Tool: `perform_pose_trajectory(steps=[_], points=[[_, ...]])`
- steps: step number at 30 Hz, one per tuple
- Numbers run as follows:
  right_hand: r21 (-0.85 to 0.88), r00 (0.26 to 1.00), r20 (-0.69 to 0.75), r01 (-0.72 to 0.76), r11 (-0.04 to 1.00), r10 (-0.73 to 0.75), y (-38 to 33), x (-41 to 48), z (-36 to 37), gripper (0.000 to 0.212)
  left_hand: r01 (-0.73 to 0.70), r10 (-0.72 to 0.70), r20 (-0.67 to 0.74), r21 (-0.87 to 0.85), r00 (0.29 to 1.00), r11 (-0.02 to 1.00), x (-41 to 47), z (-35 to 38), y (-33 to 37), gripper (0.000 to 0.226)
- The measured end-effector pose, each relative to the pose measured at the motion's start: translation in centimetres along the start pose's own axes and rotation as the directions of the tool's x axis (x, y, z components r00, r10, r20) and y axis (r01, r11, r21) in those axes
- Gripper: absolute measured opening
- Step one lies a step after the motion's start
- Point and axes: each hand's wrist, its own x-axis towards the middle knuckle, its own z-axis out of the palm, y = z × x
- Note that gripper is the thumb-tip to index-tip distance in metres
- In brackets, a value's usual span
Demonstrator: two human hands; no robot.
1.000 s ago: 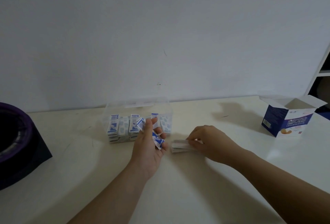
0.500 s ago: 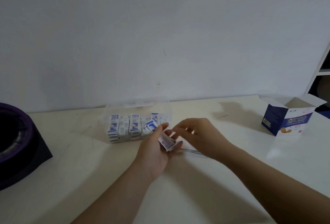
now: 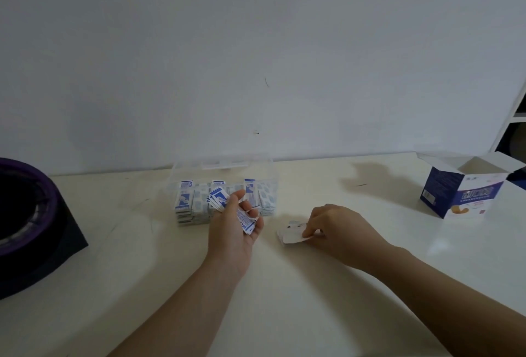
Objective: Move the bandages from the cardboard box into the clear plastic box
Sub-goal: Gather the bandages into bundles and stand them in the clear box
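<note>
Head view: the left hand (image 3: 234, 231), palm up, grips a fanned stack of bandages (image 3: 219, 200) just in front of the clear plastic box (image 3: 174, 178), which holds upright packed rows (image 3: 185, 200). The right hand (image 3: 334, 228) pinches a small pile (image 3: 291, 234) lying on the bench (image 3: 284, 299). Far right stands the open cardboard box (image 3: 444, 188).

1. Left hand (image 3: 232, 231), palm up, grips a fan of blue-and-white wrapped bandages (image 3: 218, 199) just in front of the clear rectangular plastic box (image 3: 182, 170).
2. That box is part-filled with rows of the same wrappers, on edge.
3. Right hand (image 3: 337, 228) pinches a small flat white stack (image 3: 291, 236) lying on the cream table (image 3: 284, 299).
4. Open blue-and-white cardboard box (image 3: 466, 194) stands upright at far right, well apart.
</note>
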Motion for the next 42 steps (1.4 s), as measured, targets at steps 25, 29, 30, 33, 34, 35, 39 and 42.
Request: perform_pose_trajectory(steps=[25,29,30,33,34,35,39,42], points=[[0.804,0.969,-0.043,-0.112,0.584,0.245,-3.8,0.7,-1.5,0.005,0.099,-0.149,0.200,0.237,0.968,0.966,-1.5,0.7,-1.0,0.027],[0.175,0.982,0.178,-0.087,0.981,0.055,-0.8,0.2,-1.6,0.032,0.059,-0.059,0.076,0.006,0.995,0.998,0.0,0.1,0.3,0.019],[0.115,0.972,0.230,-0.073,0.991,0.045,-0.5,0.1,-1.4,0.038,0.058,-0.057,0.056,-0.004,0.997,0.998,0.4,-0.1,0.4,0.017],[0.086,0.982,0.189,-0.043,0.995,0.026,-0.1,0.1,-0.9,0.032,0.055,-0.054,0.045,-0.016,0.998,0.998,0.8,-0.6,0.5,0.015],[0.080,0.987,0.160,-0.031,0.996,0.018,-0.1,0.2,-0.8,0.028,0.052,-0.051,0.048,-0.013,0.998,0.999,0.8,-0.6,0.4,0.015],[0.083,0.991,0.131,-0.025,0.996,0.014,0.1,0.2,-0.7,0.026,0.049,-0.049,0.051,-0.003,0.997,0.999,0.8,-0.6,0.3,0.015],[0.177,1.000,0.021,-0.010,0.984,0.007,0.3,0.0,0.2,0.022,0.043,-0.045,0.065,0.033,0.997,0.999,0.6,-0.4,0.0,0.015],[0.258,0.981,-0.182,-0.015,0.966,0.064,0.4,0.2,0.3,0.017,0.035,-0.038,0.065,0.057,0.997,0.998,0.6,-0.4,-0.1,0.015]])
